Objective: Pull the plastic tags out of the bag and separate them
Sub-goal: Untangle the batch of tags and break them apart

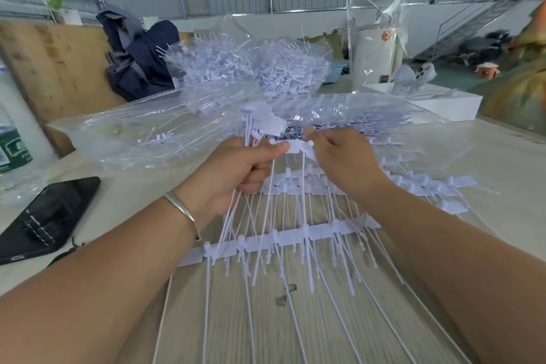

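My left hand [236, 173] is closed around a bunch of white plastic tags [266, 124], their heads sticking up above my fist and their long tails hanging below. My right hand [339, 162] pinches the flat head of one tag [298, 146] right beside my left thumb. Joined strips of tags [289, 238] lie in rows on the table under my hands, tails pointing toward me. A clear plastic bag [339, 115] holding more tags lies just behind my hands. Further back sits a large heap of tags [251, 68] in clear plastic.
A black phone [47, 216] lies at the left on the pale wooden table [266, 319]. A bottle with a green label [11, 148] stands at the far left. A dark jacket [139, 59] lies behind, a white box [443, 103] at the back right.
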The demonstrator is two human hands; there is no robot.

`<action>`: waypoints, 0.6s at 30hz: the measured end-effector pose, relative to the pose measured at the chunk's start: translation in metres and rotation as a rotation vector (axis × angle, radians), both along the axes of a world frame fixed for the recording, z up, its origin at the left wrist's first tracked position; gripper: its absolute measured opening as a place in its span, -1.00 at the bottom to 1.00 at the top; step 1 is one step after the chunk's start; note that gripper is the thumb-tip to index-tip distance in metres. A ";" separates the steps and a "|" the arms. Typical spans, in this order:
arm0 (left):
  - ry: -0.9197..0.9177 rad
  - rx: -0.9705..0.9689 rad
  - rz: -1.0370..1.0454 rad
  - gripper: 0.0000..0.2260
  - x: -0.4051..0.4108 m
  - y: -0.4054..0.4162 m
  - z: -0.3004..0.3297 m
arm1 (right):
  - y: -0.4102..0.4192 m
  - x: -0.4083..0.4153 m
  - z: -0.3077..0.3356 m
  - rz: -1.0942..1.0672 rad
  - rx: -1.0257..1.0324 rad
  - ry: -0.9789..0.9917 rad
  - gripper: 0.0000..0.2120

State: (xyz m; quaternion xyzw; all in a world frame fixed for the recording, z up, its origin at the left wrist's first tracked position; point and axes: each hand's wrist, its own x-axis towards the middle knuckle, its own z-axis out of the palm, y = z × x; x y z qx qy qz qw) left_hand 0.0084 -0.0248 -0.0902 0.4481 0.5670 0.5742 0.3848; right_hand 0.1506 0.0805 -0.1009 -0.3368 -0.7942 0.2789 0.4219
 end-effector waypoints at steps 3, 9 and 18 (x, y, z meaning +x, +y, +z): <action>-0.043 0.062 -0.097 -0.64 0.006 -0.001 0.004 | -0.007 -0.001 0.002 0.097 -0.209 0.125 -0.46; 0.019 0.103 -0.260 -0.80 0.024 -0.003 -0.001 | -0.024 -0.011 0.001 0.343 -0.423 0.478 -0.56; 0.056 0.126 -0.048 -0.80 0.014 -0.002 0.001 | -0.016 -0.007 0.002 0.092 -0.108 0.279 -0.47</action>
